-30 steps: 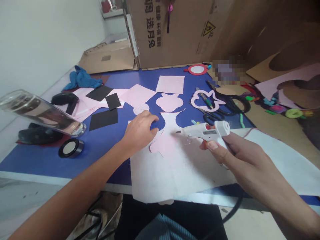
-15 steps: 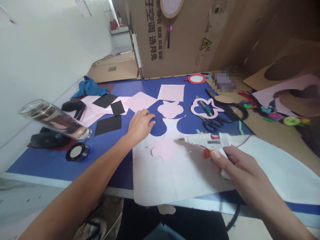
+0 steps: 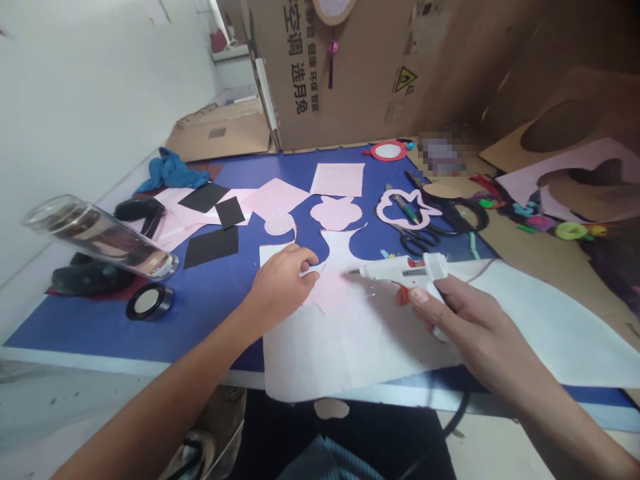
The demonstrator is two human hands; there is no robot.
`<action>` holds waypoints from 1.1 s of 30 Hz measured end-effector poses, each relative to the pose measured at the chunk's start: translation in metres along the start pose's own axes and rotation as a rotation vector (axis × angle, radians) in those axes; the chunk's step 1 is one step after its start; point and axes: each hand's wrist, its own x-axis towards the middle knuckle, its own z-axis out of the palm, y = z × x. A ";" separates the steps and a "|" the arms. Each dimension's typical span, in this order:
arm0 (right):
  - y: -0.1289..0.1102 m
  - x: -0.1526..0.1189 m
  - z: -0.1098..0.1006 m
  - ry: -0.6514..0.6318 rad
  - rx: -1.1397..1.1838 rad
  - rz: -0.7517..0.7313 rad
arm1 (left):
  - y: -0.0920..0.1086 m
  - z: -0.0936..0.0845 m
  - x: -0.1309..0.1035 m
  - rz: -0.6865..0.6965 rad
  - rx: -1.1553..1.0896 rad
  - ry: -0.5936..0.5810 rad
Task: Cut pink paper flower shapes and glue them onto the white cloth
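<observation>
My right hand (image 3: 453,310) is wrapped round a white hot glue gun (image 3: 405,269), its thumb and fingers by the orange trigger. The nozzle points left, just above a white sheet (image 3: 345,360) with a cut-out upper edge. My left hand (image 3: 287,280) is over the sheet's left part, fingers curled and thumb close to the forefinger; what they pinch, if anything, I cannot make out. Beneath and beside that hand lies a pink paper cutout (image 3: 333,287), partly hidden. Beyond are a pink round piece (image 3: 279,225) and a pink cloud-like cutout (image 3: 336,213).
At left a glass bottle (image 3: 105,237) leans over a black object, near a round black lid (image 3: 150,302). Black squares (image 3: 213,248) and pink sheets lie behind. To the right are scissors (image 3: 419,239) and a pink outline frame (image 3: 383,210). A cardboard wall (image 3: 370,73) stands behind.
My left hand has come down and nearer, from the sheet's upper left edge to the pink cutout, uncovering the pink round piece. The glue gun stays about where it was; the view has shifted slightly.
</observation>
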 end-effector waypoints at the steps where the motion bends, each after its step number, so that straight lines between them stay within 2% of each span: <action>1: -0.001 0.001 -0.001 -0.009 -0.006 -0.001 | -0.001 0.001 0.001 -0.021 -0.001 -0.015; 4: -0.004 0.005 -0.001 -0.020 -0.015 -0.014 | -0.001 0.002 0.009 -0.069 0.007 -0.075; 8: -0.009 0.008 -0.002 -0.018 -0.008 -0.021 | 0.002 0.004 0.018 -0.046 0.009 -0.115; 17: -0.015 0.013 -0.001 -0.021 -0.021 0.001 | 0.015 0.006 0.021 -0.145 -0.055 -0.172; 23: -0.016 0.015 -0.001 -0.041 -0.024 -0.017 | 0.012 0.011 0.016 -0.180 -0.145 -0.144; 33: -0.037 0.035 0.000 -0.151 -0.014 -0.156 | 0.002 0.021 -0.005 -0.029 -0.168 -0.015</action>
